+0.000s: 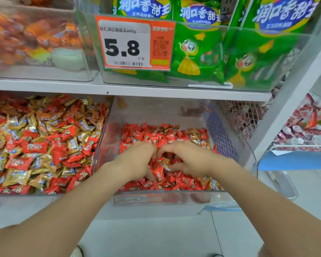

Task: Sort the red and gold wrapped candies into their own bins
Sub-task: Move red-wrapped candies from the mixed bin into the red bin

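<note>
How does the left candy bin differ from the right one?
The left bin holds red and gold candies mixed; the right bin holds mostly red. The left bin is piled higher than the right bin. The left hand and right hand reach into the right bin, not the left bin. Both are clear plastic.

A white shelf board (63,85) runs across the upper view. On it, a clear tub (93,58) holds green snack bags (196,52) printed with a cartoon corn figure. An orange and white price tag (127,43) reading 5.8 is fixed to the tub's front. To the left, blurred orange wrapped snacks (35,36) fill another clear tub. At far right, beyond a white upright (289,101), lie red and white wrapped sweets (308,125). Pale floor tiles (156,234) show below.
</note>
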`<state>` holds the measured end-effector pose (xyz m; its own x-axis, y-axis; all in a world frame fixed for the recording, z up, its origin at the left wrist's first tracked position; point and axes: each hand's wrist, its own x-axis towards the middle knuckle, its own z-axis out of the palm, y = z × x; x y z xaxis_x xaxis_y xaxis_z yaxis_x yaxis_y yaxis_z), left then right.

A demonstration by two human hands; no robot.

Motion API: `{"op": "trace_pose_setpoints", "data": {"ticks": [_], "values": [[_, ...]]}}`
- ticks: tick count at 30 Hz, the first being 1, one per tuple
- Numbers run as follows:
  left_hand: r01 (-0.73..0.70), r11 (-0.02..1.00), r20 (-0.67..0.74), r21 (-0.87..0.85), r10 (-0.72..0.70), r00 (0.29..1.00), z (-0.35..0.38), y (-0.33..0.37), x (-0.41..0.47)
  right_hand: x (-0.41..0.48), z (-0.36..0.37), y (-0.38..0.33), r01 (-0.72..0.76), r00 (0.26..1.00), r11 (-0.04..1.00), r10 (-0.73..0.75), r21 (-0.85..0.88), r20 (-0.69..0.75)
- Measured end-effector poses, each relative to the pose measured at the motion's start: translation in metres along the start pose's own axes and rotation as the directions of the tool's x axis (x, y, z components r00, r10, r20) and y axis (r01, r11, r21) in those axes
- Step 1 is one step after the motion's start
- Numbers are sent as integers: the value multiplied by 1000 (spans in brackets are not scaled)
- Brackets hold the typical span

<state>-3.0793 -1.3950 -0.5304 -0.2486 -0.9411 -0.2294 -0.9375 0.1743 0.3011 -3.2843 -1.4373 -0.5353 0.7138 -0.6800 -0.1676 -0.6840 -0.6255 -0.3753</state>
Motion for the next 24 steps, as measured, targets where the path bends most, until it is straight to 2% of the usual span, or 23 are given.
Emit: {"op": "trace_pose_setpoints", "data": {"ticks": [3,5,9,14,16,20,22,24], "values": [[18,996,-96,-87,-26,995,0,1,-6,-3,1,0,-58,994,998,57,-10,-90],[6,995,-133,-102,-20,991,-2,3,-9,-9,-3,-1,-125,983,990,131,59,-131],[-3,997,-94,-81,-5,996,-7,7,-14,-28,-13,-6,-194,948,967,228,165,-221],[-49,992,-41,-119,44,998,-21,15,-19,-44,-18,-15,-201,940,899,289,388,-182],[-60,986,12,-154,62,998,-24,15,-19,-45,-17,-15,-204,944,888,291,412,-158],[-81,995,128,-62,88,988,-18,11,-17,-45,-17,-18,-162,969,862,231,481,-88],[-69,994,141,-82,80,987,-12,10,-14,-45,-15,-19,-165,976,886,211,434,-59],[-107,986,126,-131,124,984,-7,13,-12,-43,-11,-15,-200,975,953,216,229,-48]]}}
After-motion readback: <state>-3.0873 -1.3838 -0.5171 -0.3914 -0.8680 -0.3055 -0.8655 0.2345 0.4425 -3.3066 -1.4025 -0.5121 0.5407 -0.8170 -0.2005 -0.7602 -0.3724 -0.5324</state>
